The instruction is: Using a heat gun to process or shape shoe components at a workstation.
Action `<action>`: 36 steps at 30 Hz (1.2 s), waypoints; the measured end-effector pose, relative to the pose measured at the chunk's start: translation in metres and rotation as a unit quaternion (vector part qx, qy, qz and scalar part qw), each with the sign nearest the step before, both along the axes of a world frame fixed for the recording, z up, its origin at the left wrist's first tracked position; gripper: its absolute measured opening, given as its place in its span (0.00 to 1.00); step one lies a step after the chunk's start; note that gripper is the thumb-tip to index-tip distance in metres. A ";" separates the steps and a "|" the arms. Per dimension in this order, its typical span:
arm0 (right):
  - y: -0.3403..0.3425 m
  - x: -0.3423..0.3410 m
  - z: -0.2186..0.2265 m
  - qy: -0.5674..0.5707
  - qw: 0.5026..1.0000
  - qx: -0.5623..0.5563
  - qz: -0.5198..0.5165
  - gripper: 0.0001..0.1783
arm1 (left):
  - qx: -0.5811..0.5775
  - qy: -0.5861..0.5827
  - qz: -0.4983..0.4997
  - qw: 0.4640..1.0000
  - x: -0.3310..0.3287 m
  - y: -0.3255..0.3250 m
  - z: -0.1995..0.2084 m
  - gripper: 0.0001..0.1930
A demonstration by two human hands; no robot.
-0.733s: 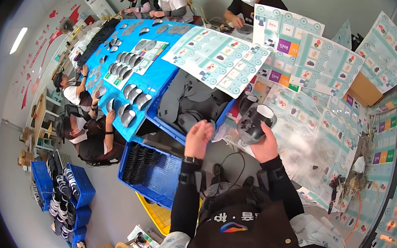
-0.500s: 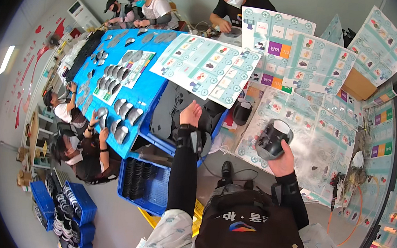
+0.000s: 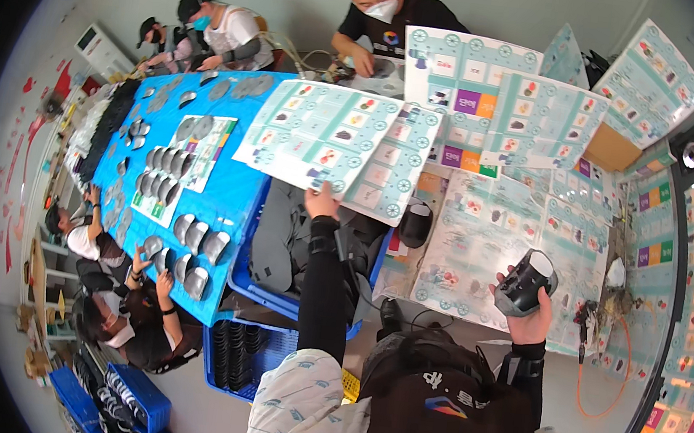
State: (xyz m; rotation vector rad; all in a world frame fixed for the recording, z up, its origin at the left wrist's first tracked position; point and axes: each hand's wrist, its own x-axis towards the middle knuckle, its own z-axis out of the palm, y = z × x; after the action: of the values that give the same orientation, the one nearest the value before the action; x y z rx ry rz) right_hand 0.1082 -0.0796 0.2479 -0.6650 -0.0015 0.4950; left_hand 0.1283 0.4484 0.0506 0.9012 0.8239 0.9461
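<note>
My right hand (image 3: 529, 318) holds a black, glossy, curved shell (image 3: 524, 291) with a pale upper face, fingers and thumb round its sides, over the sheet-covered table. Away to the left, my left hand (image 3: 322, 204) is at the lower edge of a printed sheet (image 3: 315, 133), its fingers closed on the edge near a corner. That sheet leans over a blue crate (image 3: 271, 299) filled with dark grey flat pieces (image 3: 280, 247). A similar black shell (image 3: 415, 224) stands between the crate and the table.
Printed sheets (image 3: 471, 77) stand upright behind the table (image 3: 482, 296). At left, a blue-covered table (image 3: 226, 164) bears rows of curved grey shells; co-workers sit around it. A lower blue crate (image 3: 271, 352) holds stacked black pieces. An orange hose (image 3: 580, 393) hangs at right.
My left hand has moved up to the sheet's lower edge and closed on it. My right hand has moved right with the black shell and tilted it. The whole view has shifted.
</note>
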 end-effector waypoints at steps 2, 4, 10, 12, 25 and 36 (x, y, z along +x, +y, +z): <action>0.007 0.005 -0.004 -0.003 1.000 -0.002 0.010 0.40 | 0.055 -0.026 0.019 0.998 -0.026 -0.001 0.003 0.11; -0.011 0.007 -0.007 -0.010 0.999 -0.023 -0.032 0.40 | 0.047 -0.033 -0.010 0.998 -0.032 -0.054 0.053 0.12; -0.007 0.028 -0.003 -0.012 0.997 0.004 0.075 0.40 | 0.060 0.052 0.043 0.996 -0.236 -0.156 0.078 0.14; -0.008 0.040 -0.011 0.002 0.994 0.015 0.105 0.40 | 0.031 0.066 0.057 0.996 -0.297 -0.198 0.072 0.13; -0.090 0.057 -0.068 0.083 0.971 0.044 0.219 0.40 | -0.022 0.122 0.063 0.990 -0.354 -0.235 -0.008 0.10; -0.109 0.044 -0.066 0.137 0.962 0.068 0.228 0.28 | 0.192 0.317 -0.169 0.913 -0.202 -0.341 0.118 0.18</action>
State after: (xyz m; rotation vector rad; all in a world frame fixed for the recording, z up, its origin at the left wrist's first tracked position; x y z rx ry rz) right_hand 0.1526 -0.1882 0.1824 -0.4535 0.0720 1.0210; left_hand -0.0736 0.1071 0.1689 1.6898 0.9917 0.5052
